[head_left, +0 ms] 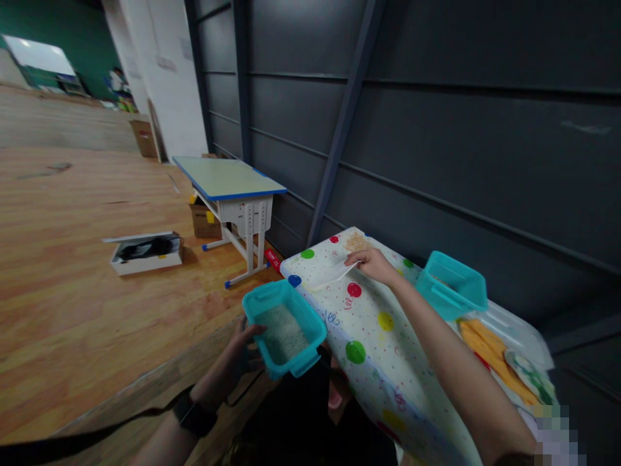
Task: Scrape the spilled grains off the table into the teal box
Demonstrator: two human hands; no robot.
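Note:
My left hand (242, 355) grips a teal plastic container (314, 331) by its left side, thumb over the rim. White grains like rice (282, 333) cover its bottom. It is held beside the near left corner of the table, slightly tilted. Over the table, my right hand (372, 264) pinches the end of a thin white sheet (332, 277), whose exact kind I cannot tell. The sheet lies low along the tablecloth. Just beyond my right hand is a small patch of tan grains (356, 242) on the cloth.
The table wears a spotted white tablecloth (369, 323). At its right are another teal container (453, 285), a clear lid (521, 333) and an orange cloth (492, 349). A dark panelled wall (436, 162) runs behind. A school desk (228, 176) and an open white box (145, 255) stand left.

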